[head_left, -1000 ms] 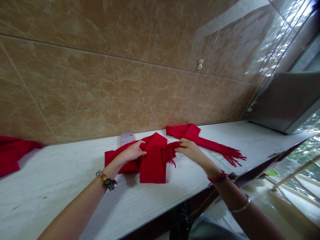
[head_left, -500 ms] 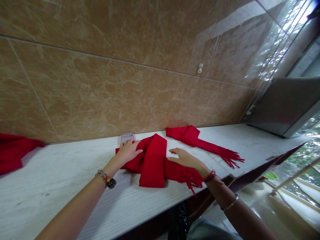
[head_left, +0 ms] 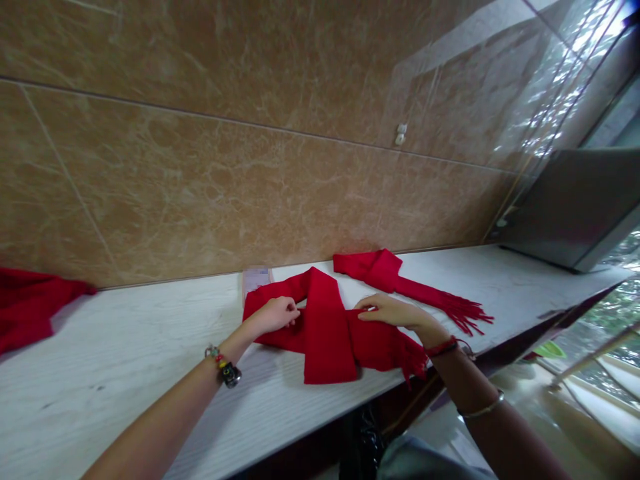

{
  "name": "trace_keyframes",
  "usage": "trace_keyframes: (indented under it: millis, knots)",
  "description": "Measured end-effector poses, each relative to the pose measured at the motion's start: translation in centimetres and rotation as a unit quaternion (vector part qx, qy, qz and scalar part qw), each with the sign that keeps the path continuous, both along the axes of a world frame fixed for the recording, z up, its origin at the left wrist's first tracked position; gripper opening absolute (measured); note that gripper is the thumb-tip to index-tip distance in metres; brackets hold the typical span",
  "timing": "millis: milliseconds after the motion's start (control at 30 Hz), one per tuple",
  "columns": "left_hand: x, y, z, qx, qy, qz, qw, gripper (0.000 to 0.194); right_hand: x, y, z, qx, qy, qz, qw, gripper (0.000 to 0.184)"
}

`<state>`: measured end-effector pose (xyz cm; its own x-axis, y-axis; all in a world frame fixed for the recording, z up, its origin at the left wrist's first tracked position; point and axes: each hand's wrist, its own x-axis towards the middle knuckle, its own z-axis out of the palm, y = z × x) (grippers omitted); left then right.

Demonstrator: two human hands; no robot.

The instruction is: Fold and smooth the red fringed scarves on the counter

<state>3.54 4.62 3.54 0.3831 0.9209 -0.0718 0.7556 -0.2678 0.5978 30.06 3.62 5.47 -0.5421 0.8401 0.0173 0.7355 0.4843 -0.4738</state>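
A red scarf [head_left: 327, 333] lies on the white counter, one broad band crossing over the rest and its fringe at the front edge. My left hand [head_left: 275, 315] is closed on the scarf's cloth just left of the crossing band. To the right of that band, my right hand [head_left: 387, 311] pinches the upper edge of the fringed part. Behind the left hand a phone [head_left: 256, 277] lies against the wall, its lower part covered by the scarf. A second red scarf [head_left: 383, 270], folded across itself with its fringe spread right, rests behind my right hand.
More red cloth [head_left: 30, 307] lies at the far left of the white counter [head_left: 125, 360]. A brown marbled tile wall [head_left: 225, 193] rises behind. At the right end stands a large grey box-like thing [head_left: 575, 207]. The counter's front edge runs close to my body.
My left hand has moved right and down, off the phone, and closed on the scarf. My right hand has closed on its upper edge. The scarf has shifted slightly right.
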Motion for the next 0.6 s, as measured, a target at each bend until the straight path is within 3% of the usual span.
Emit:
trace_keyframes:
  millis: [100,233,333,433,600]
  knots:
    - [1.1,-0.9,-0.2,-0.079,-0.042,-0.028,0.996,0.026,-0.1,0.2,-1.0,0.016,0.002,-0.035,0.999,0.027]
    - [2.2,-1.6,-0.4,-0.074,-0.085,-0.011,0.994,0.023,-0.4,0.2,-0.9,0.019,0.033,-0.020,0.999,0.027]
    - [1.9,-1.4,-0.2,-0.026,-0.079,0.020,0.996,0.022,0.5,-0.1,0.4,-0.044,0.042,0.022,0.998,0.026]
    - [1.1,-1.1,0.1,0.048,0.025,0.011,0.998,0.025,2.2,0.0,0.9,-0.090,0.017,0.050,0.995,0.027]
    - [-0.2,-0.8,1.1,0.183,0.174,0.044,0.967,0.027,3.1,0.5,-0.4,-0.059,-0.112,-0.042,0.991,0.038]
